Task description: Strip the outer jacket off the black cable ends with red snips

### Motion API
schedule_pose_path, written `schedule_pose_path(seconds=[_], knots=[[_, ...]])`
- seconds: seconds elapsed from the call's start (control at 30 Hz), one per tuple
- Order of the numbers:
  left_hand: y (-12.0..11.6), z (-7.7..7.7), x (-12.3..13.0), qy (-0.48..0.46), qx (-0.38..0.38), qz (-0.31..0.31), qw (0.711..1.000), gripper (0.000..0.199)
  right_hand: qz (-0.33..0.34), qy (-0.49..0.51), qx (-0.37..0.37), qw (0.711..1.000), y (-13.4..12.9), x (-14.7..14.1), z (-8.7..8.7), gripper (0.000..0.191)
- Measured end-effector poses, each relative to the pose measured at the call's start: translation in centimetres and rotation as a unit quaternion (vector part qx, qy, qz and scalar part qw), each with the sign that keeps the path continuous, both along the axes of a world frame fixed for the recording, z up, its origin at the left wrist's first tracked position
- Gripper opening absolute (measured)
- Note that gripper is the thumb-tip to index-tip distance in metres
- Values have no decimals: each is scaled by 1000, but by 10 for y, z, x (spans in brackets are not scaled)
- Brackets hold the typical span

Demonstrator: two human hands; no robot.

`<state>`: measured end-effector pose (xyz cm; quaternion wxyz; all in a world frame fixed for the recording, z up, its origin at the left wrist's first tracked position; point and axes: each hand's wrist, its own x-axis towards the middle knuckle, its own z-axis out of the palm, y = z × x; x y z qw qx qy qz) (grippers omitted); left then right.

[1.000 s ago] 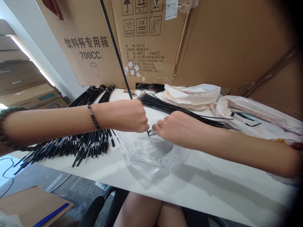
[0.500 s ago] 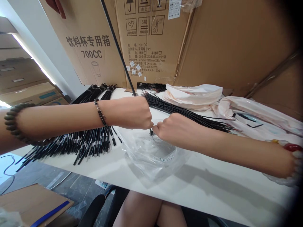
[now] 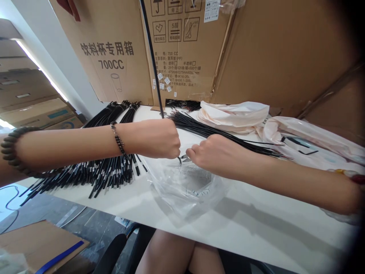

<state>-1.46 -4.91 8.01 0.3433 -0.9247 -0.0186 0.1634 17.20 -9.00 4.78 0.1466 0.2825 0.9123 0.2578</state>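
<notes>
My left hand [image 3: 161, 137] is closed around a black cable [image 3: 154, 62]. Its long part rises up in front of the cartons, and a short end sticks out below my fingers. Just to the right, my right hand [image 3: 212, 153] is closed too. A small pointed metal tool [image 3: 186, 158] shows at its fingertips, close to the cable end; the rest is hidden in the hand. Beneath both hands, a clear plastic bag [image 3: 182, 198] lies on the white table [image 3: 256, 228].
Bundled black cables [image 3: 111, 173] lie at the left, partly under my left forearm. Another bundle of thin black cables [image 3: 216, 131] stretches behind my right hand. White plastic bags [image 3: 234, 114] lie at the back right. Large cardboard boxes [image 3: 114, 87] stand along the rear.
My left hand has shifted slightly left, opening a small gap between the hands. The cable's upper part has swung right and stands more upright. The metal tip now shows.
</notes>
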Motion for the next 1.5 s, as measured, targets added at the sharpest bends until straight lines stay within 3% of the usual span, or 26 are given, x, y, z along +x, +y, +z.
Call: schedule_pose_path(seconds=[0.33, 0.73, 0.9, 1.5], knots=[[1, -3, -1, 6, 13, -1, 1000, 23, -12, -9, -28, 1000, -3, -8, 2, 25], [-1, -1, -2, 16, 8, 18, 1000, 23, 23, -6, -8, 1000, 2, -2, -6, 24], [-1, -3, -6, 6, -3, 9, 1000, 23, 21, -3, 23, 1000, 1, 3, -6, 25], [-1, -6, -12, -30, -3, -42, 999, 25, 32, -3, 30, 999, 0, 4, -6, 25]])
